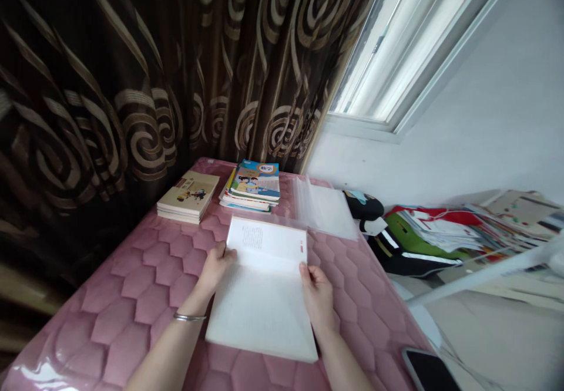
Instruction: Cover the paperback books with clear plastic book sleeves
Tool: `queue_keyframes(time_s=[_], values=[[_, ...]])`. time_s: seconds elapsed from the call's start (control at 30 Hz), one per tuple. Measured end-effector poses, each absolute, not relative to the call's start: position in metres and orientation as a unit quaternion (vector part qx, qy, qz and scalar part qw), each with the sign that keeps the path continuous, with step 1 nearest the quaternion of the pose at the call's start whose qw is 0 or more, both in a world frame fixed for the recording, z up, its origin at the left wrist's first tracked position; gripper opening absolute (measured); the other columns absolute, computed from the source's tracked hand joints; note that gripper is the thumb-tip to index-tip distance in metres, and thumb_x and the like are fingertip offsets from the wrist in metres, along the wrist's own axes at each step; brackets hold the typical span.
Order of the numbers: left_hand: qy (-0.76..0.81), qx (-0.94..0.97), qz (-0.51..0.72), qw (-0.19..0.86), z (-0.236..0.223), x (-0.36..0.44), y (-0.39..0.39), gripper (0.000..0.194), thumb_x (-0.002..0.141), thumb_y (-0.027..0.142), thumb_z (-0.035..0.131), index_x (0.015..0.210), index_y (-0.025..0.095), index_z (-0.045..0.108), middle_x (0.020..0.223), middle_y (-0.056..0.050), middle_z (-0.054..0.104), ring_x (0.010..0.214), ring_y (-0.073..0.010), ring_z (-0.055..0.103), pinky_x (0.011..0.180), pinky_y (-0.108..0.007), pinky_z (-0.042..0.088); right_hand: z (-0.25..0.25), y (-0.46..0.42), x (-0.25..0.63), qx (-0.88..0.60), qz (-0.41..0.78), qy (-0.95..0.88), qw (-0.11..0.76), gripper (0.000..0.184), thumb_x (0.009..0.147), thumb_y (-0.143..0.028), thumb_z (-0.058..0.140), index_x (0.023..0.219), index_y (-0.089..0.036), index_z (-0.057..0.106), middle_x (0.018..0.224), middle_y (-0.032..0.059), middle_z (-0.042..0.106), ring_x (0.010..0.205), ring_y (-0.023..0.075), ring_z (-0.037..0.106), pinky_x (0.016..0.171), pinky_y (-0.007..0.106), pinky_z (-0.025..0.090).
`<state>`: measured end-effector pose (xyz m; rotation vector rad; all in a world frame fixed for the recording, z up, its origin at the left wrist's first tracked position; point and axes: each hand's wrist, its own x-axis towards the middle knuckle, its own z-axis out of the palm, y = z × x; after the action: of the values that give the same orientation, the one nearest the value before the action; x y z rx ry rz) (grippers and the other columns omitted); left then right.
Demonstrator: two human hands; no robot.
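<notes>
An open book [264, 309] lies on the pink padded surface in front of me. Its far page carries a block of small print and a little red mark near the right edge; the near part looks plain off-white. My left hand [218, 266] grips the book's left edge, thumb on top, with a silver bangle on that wrist. On the opposite edge, my right hand [318, 297] pinches the book with curled fingers. The fingertips beneath the book are hidden. What looks like a clear plastic edge shows just beyond the far page.
A pink quilted surface [132, 297] sits under a clear sheet. Beyond the book are a stack of beige books [188, 197], colourful textbooks [255, 182] and clear plastic covers [328, 209]. A phone [427, 370] lies front right. Papers and bags [414, 232] are piled right, near a white bar [480, 276].
</notes>
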<state>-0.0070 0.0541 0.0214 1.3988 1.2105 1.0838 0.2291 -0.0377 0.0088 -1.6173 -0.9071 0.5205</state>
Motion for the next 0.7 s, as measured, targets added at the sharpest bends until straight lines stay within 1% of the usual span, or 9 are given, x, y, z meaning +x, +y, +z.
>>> queue_keyframes(time_s=[0.07, 0.2, 0.47, 0.7], values=[[0.499, 0.575, 0.444, 0.472, 0.0216, -0.0068, 0.0544, 0.024, 0.068, 0.043, 0.058, 0.066, 0.02, 0.05, 0.057, 0.006, 0.048, 0.058, -0.0131, 0.046, 0.055, -0.024, 0.035, 0.0096, -0.0379, 0.2284, -0.689, 0.218, -0.387, 0.572, 0.055, 0.072, -0.074, 0.057, 0.065, -0.019, 0.06, 0.062, 0.0038, 0.063, 0.061, 0.0191, 0.054, 0.056, 0.028, 0.043], [0.494, 0.575, 0.448, 0.475, 0.023, -0.0063, 0.0543, 0.025, 0.067, 0.044, 0.059, 0.067, 0.021, 0.049, 0.059, 0.005, 0.051, 0.062, -0.0153, 0.05, 0.059, -0.025, 0.038, 0.0092, -0.0381, 0.2276, -0.685, 0.218, -0.382, 0.581, 0.053, 0.072, -0.072, 0.059, 0.064, -0.02, 0.06, 0.061, 0.0031, 0.062, 0.059, 0.0185, 0.054, 0.055, 0.027, 0.043], [0.536, 0.594, 0.426, 0.422, 0.0301, -0.0053, 0.0521, 0.021, 0.069, 0.041, 0.053, 0.063, 0.022, 0.047, 0.057, 0.005, 0.052, 0.061, -0.0159, 0.051, 0.059, -0.026, 0.037, 0.0061, -0.0378, 0.2278, -0.673, 0.233, -0.369, 0.598, 0.053, 0.069, -0.072, 0.063, 0.061, -0.02, 0.057, 0.056, -0.0003, 0.056, 0.054, 0.0158, 0.049, 0.05, 0.026, 0.039], [0.549, 0.583, 0.432, 0.415, 0.0273, -0.0036, 0.0534, 0.027, 0.069, 0.046, 0.054, 0.06, 0.023, 0.043, 0.052, 0.006, 0.047, 0.057, -0.0148, 0.047, 0.057, -0.026, 0.034, 0.0125, -0.0396, 0.226, -0.68, 0.224, -0.375, 0.589, 0.054, 0.069, -0.074, 0.061, 0.062, -0.021, 0.059, 0.059, 0.0018, 0.06, 0.058, 0.0181, 0.052, 0.055, 0.028, 0.041]])
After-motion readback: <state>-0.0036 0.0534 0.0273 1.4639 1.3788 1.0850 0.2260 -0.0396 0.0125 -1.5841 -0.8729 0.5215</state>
